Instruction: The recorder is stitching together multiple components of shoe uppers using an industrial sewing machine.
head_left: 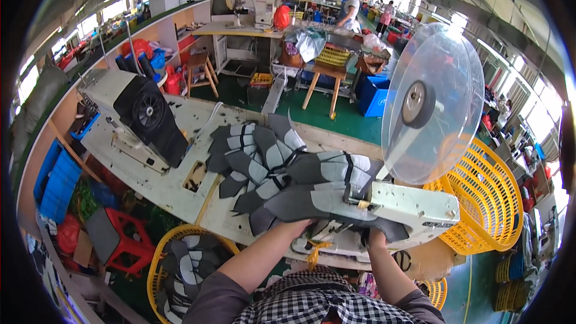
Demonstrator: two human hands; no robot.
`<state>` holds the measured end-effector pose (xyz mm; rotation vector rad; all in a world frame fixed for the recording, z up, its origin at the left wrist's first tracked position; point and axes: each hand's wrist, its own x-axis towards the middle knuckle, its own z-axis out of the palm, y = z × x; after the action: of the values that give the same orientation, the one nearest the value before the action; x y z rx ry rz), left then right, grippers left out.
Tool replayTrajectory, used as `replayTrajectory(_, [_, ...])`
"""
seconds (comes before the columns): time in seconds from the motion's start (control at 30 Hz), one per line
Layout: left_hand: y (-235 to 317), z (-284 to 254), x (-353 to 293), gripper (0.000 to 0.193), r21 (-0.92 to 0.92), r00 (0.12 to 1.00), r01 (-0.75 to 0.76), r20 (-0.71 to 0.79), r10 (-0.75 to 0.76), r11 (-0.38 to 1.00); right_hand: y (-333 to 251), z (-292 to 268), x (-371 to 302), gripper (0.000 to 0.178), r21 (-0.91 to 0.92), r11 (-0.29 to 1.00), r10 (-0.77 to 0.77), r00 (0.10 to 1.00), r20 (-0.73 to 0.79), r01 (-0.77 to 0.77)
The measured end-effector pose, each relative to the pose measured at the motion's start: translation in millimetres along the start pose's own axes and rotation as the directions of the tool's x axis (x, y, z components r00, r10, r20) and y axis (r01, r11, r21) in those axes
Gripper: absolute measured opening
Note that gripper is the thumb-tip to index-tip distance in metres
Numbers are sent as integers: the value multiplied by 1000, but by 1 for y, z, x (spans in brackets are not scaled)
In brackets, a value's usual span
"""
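The left hand [299, 228] reaches under the near edge of a long, curved piece of dark and light grey sheet material [321, 199], its fingers hidden, so whether it grips or merely supports cannot be told. The right hand [377, 239] is at the near right edge of the same piece, fingers also out of sight, and its hold cannot be told either. That piece lies at the near side of a pale, marked worktop [225, 228], its right part beside a cream-coloured sewing machine arm [414, 207]. A yellow strip of knotted material [315, 254] hangs between the forearms. Just beyond and left of the long piece, a loose heap of similar two-tone grey pieces with dark bands [258, 151] overlaps on the surface. Past the machine arm on the right stand large clear round discs with a dark hub [429, 102], and beside them a yellow slatted plastic basket [480, 195] tilts. On the near left, a round yellow plastic basket [153, 276] holds more grey pieces. Farther left on the worktop sits a cream and black machine with a round vented wheel [147, 111]. At the far side, a wooden stool [327, 71] stands near a blue plastic bin [375, 97].
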<state>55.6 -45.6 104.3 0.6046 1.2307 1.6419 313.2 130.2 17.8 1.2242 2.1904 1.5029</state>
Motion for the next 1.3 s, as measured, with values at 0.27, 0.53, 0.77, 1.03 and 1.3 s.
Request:
replayTrajectory(0.27, [13, 28, 61, 46, 10, 991, -128, -21, 128, 992, 8, 15, 58, 47, 85, 989, 129, 984, -122, -119])
replayTrajectory(0.53, [-11, 26, 91, 53, -4, 984, -173, -37, 173, 985, -26, -13, 90, 47, 153, 972, 206, 963, -174, -180])
replayTrajectory(0.77, [-41, -16, 79, 59, -8, 970, -224, -98, 222, 975, -43, 25, 51, 48, 239, 951, 255, 936, -243, -197])
replayTrajectory(1.03, [-52, -39, 77, 66, 0, 954, -217, -211, 212, 976, -66, -10, 115, 48, 355, 923, 258, 925, -280, -150])
replayTrajectory(1.3, [-139, -90, -35, 84, 59, 864, -78, -494, 97, 995, -84, 20, 86, 48, 494, 865, 133, 914, -384, 82])
